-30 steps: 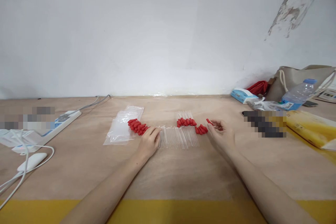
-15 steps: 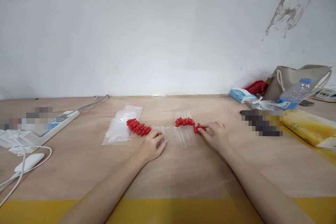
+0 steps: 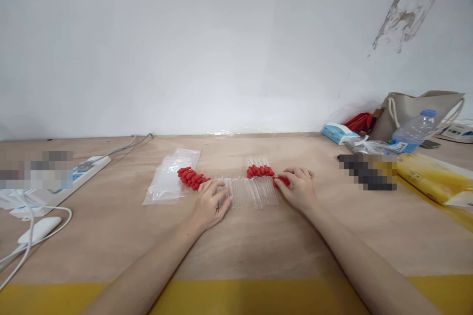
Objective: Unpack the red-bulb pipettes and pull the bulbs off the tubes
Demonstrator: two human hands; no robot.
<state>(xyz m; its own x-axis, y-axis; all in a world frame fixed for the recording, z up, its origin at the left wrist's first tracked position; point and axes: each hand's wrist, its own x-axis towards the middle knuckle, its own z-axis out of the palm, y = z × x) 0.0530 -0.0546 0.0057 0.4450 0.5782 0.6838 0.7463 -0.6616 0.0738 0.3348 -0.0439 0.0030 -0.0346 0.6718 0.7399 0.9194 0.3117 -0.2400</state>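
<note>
A row of clear glass droppers (image 3: 249, 193) lies side by side on the table, and red rubber bulbs show at both ends of it. My left hand (image 3: 211, 204) rests at the row's left end, thumb and fingers apart, partly covering the left cluster of red bulbs (image 3: 190, 177). At the right end, my right hand (image 3: 301, 189) has thumb and fingers closed on a dropper's red bulb (image 3: 283, 181); its fingers hide part of the bulbs there. Just behind the row sits another group of red bulbs (image 3: 260, 171), their clear tubes pointing toward the wall.
Flat clear plastic bags (image 3: 162, 179) lie left of the droppers. A white power strip (image 3: 88, 170) with cables and a white mouse-like object (image 3: 39, 230) are farther left. To the right are a yellow package (image 3: 432, 177), a water bottle (image 3: 414, 130), a blue-white box (image 3: 338, 133) and a grey bag.
My left hand has shifted slightly left, over more of the left red bulbs. My right hand has moved a little left, its fingers closing on the bulb at the right end.
</note>
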